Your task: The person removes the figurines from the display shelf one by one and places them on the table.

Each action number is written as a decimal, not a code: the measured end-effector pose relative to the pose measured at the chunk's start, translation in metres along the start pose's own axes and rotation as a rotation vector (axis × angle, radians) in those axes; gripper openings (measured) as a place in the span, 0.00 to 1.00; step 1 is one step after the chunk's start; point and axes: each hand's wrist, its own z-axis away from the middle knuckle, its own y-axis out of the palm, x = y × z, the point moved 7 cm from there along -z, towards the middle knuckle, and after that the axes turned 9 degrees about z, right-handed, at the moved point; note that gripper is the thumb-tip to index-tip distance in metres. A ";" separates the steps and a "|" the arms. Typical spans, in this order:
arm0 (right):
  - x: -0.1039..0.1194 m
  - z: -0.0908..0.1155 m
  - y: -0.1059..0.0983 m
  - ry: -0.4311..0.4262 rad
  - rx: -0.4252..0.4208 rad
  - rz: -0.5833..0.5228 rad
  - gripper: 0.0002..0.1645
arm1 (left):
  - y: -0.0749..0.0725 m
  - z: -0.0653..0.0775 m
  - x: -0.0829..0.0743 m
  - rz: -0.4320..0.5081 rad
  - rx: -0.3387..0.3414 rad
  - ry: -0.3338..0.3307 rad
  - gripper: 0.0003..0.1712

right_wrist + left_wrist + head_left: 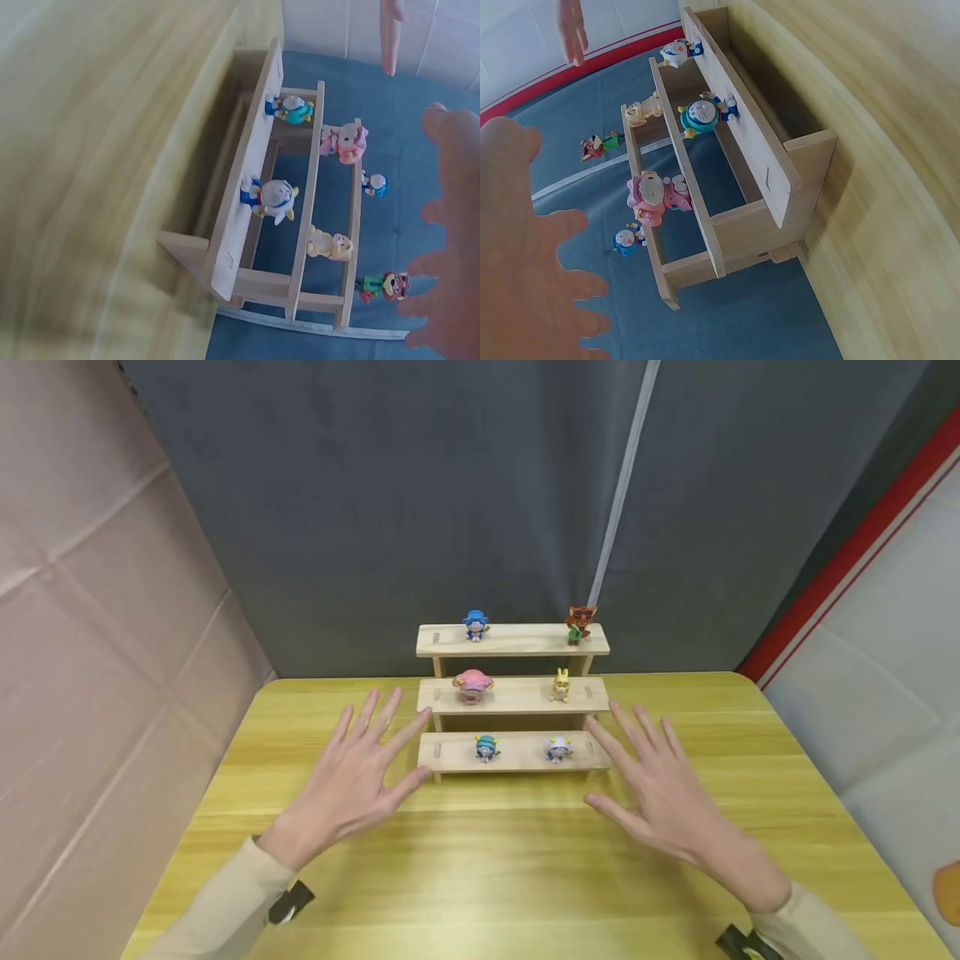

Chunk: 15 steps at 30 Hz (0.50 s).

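Note:
A three-step wooden display rack (517, 695) stands at the back of the table with two small figurines on each step. On top are a blue-hatted figurine (476, 625) and a fox figurine (578, 625). The middle step holds a pink figurine (472, 686) and a yellow rabbit figurine (560, 685). Below sit a teal-hatted figurine (486, 748) and a white-hatted figurine (558, 749). My left hand (348, 781) spreads its fingers at the rack's left side, holding nothing. Opposite it, my right hand (663, 789) also has its fingers spread and grips nothing.
The rack rests on a yellow wood-grain table (495, 860). Behind it hangs a dark grey curtain (390, 510) with a pale strip. A light cloth wall (97, 652) borders the left, and a white panel (892, 677) with a red edge the right.

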 end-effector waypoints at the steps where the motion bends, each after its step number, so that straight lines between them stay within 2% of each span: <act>1: -0.001 -0.001 -0.002 -0.002 -0.012 0.000 0.49 | 0.001 -0.002 0.001 0.001 0.001 0.001 0.40; 5: -0.008 -0.006 -0.005 0.002 -0.033 -0.009 0.48 | 0.006 -0.009 0.007 0.010 0.011 -0.007 0.40; 15: -0.015 -0.026 -0.013 -0.014 -0.093 -0.040 0.48 | 0.022 -0.023 0.024 0.097 0.072 -0.074 0.38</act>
